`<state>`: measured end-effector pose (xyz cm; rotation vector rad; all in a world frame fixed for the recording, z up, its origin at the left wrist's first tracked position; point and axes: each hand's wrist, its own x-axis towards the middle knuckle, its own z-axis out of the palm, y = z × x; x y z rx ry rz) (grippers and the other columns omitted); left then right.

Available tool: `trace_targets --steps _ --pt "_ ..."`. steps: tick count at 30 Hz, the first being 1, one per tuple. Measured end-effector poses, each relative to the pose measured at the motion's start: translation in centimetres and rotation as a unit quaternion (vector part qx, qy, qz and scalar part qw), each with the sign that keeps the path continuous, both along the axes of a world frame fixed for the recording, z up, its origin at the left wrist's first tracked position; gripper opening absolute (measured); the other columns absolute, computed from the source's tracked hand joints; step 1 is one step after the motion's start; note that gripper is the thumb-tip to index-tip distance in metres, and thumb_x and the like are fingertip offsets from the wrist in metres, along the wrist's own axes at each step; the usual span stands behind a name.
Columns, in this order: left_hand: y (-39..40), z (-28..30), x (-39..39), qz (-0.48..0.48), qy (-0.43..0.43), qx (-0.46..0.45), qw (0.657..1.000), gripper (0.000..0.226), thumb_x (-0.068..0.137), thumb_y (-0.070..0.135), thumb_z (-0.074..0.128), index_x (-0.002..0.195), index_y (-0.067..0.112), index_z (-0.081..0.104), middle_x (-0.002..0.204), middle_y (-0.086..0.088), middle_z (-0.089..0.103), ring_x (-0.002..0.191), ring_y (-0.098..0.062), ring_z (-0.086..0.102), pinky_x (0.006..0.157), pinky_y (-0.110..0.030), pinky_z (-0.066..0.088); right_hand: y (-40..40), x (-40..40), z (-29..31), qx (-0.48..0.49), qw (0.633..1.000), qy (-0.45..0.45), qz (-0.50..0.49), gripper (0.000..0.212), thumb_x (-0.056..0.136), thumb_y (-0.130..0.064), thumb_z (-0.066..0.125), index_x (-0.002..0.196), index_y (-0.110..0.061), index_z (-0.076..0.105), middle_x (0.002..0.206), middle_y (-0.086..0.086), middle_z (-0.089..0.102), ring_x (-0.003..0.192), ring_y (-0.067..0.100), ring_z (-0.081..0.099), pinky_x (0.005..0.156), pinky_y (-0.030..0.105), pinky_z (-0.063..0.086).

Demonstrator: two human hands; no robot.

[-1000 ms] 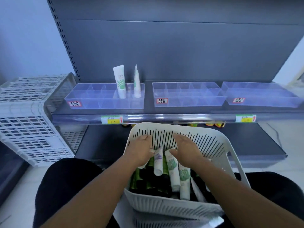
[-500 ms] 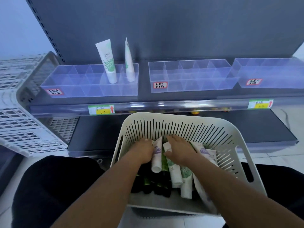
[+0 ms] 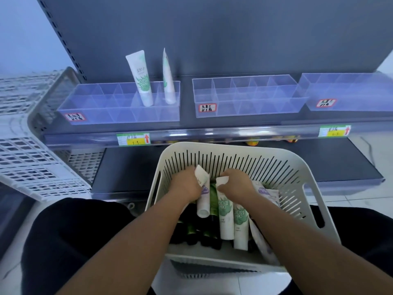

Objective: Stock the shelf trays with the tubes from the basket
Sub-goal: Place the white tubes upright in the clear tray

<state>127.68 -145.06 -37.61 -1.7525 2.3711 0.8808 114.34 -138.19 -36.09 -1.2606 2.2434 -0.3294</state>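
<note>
1. While both forearms are reaching down into the white slotted basket (image 3: 308, 188), the left hand (image 3: 187, 187) is gripping a white tube with a purple mark (image 3: 202, 201); its crimped end is sticking up past the knuckles and its cap is pointing toward the person.
2. The right hand (image 3: 236, 184) is curling its fingers round the crimped end of a white tube with a green leaf print (image 3: 224, 211), which is lying lengthwise in the basket.
3. A second green-print tube (image 3: 241, 226) is lying just beside it on the right; dark green-capped tubes (image 3: 191, 231) are filling the basket's left side.
4. Three clear divided trays are sitting in a row on the grey shelf (image 3: 187, 124): left tray (image 3: 89, 107), middle tray (image 3: 244, 96), right tray (image 3: 350, 92).
5. Two tubes are standing cap-down in the left tray's right-hand compartments: a green-print one (image 3: 141, 79) tilting left, and a narrower one (image 3: 169, 79) edge-on.
6. A white lattice crate (image 3: 32, 162) is lying beside the shelf on the left.
</note>
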Motion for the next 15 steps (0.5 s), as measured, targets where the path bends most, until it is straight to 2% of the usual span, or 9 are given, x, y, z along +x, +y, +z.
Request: trace_targets --steps 3,7,9,12,15 --pt "0.6 2.3 0.2 -0.006 0.044 -0.039 0.998 0.046 0.084 0.028 0.065 0.125 0.018 0.047 0.118 -0.006 0.062 0.106 -0.027 0.059 0.080 -0.034 0.046 0.9 0.1 1.7 -0.042 0.999 -0.008 -0.008 0.032 0.086 -0.018 0.065 0.118 -0.015 0.065 0.120 0.003 0.064 0.109 0.020 0.058 0.085 0.024 0.043" --pt "1.3 4.9 1.1 -0.029 0.083 -0.100 0.991 0.045 0.093 0.025 0.053 0.135 0.021 0.037 0.111 -0.007 0.064 0.093 -0.026 0.059 0.070 -0.032 0.042 1.5 0.2 4.2 -0.099 0.995 -0.023 -0.014 0.029 0.093 -0.020 0.055 0.120 -0.019 0.066 0.119 0.003 0.067 0.098 0.018 0.063 0.079 0.022 0.045" --pt "1.4 6.3 1.7 -0.039 0.113 -0.126 0.985 0.037 0.093 0.023 0.053 0.128 0.020 0.041 0.106 -0.008 0.065 0.092 -0.027 0.060 0.073 -0.034 0.046 1.4 0.4 5.7 -0.131 0.991 -0.017 -0.007 0.027 0.095 -0.019 0.051 0.114 -0.018 0.069 0.114 0.004 0.069 0.101 0.020 0.063 0.083 0.025 0.046" --pt "1.1 8.6 2.5 -0.050 0.156 -0.177 0.970 0.027 0.092 0.021 0.055 0.118 0.017 0.048 0.105 -0.009 0.066 0.097 -0.030 0.061 0.082 -0.038 0.050 1.0 0.9 8.0 -0.183 0.983 -0.009 -0.004 0.024 0.095 -0.019 0.052 0.109 -0.017 0.072 0.107 0.003 0.072 0.092 0.018 0.063 0.076 0.022 0.044" --pt "0.2 11.1 3.2 -0.033 0.201 -0.198 0.959 0.025 0.092 0.019 0.055 0.117 0.017 0.052 0.102 -0.010 0.067 0.094 -0.030 0.062 0.080 -0.038 0.052 -0.1 1.6 10.4 -0.240 0.971 0.008 0.003 0.023 0.094 -0.019 0.053 0.106 -0.017 0.073 0.106 0.001 0.072 0.095 0.018 0.064 0.075 0.021 0.042"
